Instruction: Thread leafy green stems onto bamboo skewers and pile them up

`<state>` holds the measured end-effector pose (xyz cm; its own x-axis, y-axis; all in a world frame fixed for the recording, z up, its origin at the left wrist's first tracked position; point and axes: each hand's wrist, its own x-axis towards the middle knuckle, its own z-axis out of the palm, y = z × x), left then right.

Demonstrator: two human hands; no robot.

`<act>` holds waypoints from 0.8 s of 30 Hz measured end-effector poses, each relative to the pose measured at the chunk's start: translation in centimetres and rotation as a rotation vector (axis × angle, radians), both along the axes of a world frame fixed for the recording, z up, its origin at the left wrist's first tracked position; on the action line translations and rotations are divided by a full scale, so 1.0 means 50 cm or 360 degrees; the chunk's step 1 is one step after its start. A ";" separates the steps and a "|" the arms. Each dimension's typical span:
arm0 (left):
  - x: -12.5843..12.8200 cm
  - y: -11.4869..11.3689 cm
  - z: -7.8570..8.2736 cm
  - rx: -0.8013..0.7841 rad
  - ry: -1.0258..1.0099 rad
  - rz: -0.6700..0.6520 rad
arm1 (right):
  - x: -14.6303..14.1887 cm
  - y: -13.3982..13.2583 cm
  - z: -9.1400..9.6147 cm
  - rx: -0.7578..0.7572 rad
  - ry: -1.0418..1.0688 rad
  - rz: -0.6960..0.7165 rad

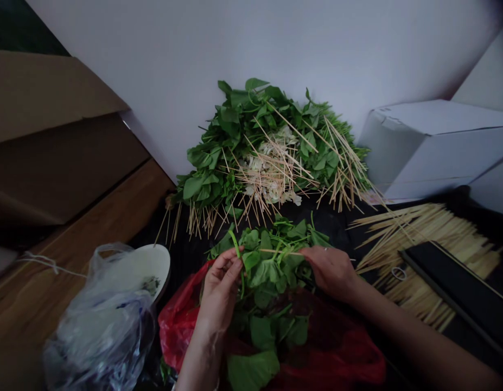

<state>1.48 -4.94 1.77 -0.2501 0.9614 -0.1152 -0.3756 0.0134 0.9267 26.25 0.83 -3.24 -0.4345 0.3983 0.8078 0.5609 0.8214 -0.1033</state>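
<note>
My left hand (224, 285) pinches a green leaf stem (236, 247) between thumb and fingers. Across from it, my right hand (330, 270) is closed around one end of a thin wooden skewer (278, 252). The skewer points left toward the stem; whether its tip touches the stem I cannot tell. Beneath both hands, loose leafy greens (265, 326) lie in and over a red plastic bag (180, 320). Behind them, finished-looking bundles of leafy greens on skewers (206, 182) are heaped against the wall, with pale shredded-looking vegetable skewers (271, 168) in the middle.
Many bare skewers (471, 244) lie at the right, under a black phone-like slab (458, 293) and near a small ring (399, 273). A white box (434, 149) stands behind. At left are a clear plastic bag (100, 326), a white bowl (164, 258) and a cardboard box (51, 98).
</note>
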 end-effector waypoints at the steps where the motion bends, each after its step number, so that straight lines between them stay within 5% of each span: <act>1: -0.001 -0.001 0.000 0.0012 0.0037 -0.0005 | -0.002 -0.002 -0.001 0.0030 -0.0053 0.0018; 10: 0.011 -0.018 0.005 -0.0010 0.0498 -0.0149 | -0.004 -0.005 -0.008 0.0050 -0.0215 -0.0014; 24: -0.001 0.001 -0.023 -0.0065 0.0411 0.0132 | -0.007 -0.012 0.007 0.0078 -0.0192 0.0004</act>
